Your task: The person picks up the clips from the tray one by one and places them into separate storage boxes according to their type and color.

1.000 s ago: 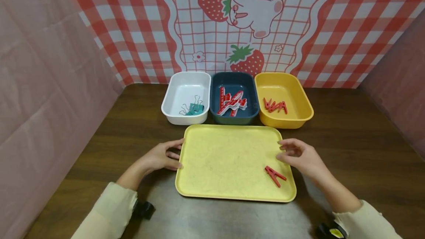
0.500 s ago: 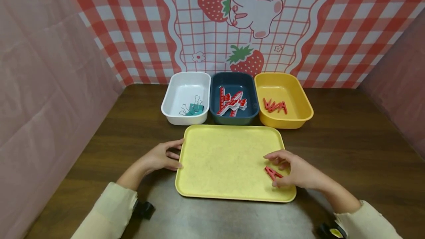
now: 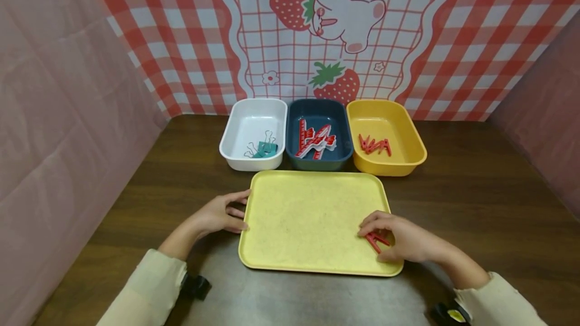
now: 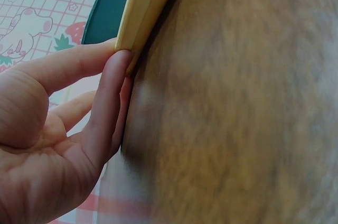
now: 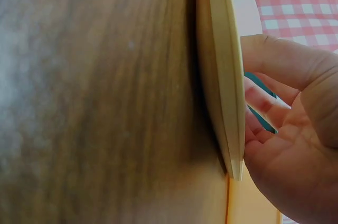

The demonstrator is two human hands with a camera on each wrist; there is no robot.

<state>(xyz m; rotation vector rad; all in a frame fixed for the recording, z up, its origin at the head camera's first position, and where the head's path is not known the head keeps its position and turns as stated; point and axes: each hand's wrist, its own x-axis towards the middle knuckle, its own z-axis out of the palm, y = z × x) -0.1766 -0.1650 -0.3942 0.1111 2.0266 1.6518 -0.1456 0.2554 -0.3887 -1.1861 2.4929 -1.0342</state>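
A red clothespin (image 3: 374, 243) lies on the right part of the yellow tray (image 3: 308, 215). My right hand (image 3: 401, 238) is over it with bent fingers: the fingertips overlap the clothespin's joined end, and the thumb is near its spread legs, leaving a gap where the red legs show. In the right wrist view the tray's rim (image 5: 224, 76) hides the clothespin from sight, with the right hand (image 5: 296, 123) just beyond. My left hand (image 3: 217, 214) touches the tray's left edge. The left wrist view has the left hand's (image 4: 68, 123) extended fingertips against that rim (image 4: 140, 18).
Behind the tray stand three bins side by side: a white bin (image 3: 228, 132) with teal binder clips (image 3: 266, 149), a dark blue bin (image 3: 342, 114) with red-and-white clips (image 3: 317, 140), and a yellow bin (image 3: 410, 137) with several red clothespins (image 3: 375, 146). A checked cloth (image 3: 190, 29) hangs behind.
My right hand has moved from the tray's right edge inward and down over the clothespin, its fingers drawing nearer to it. The left hand and the clothespin stay in place.
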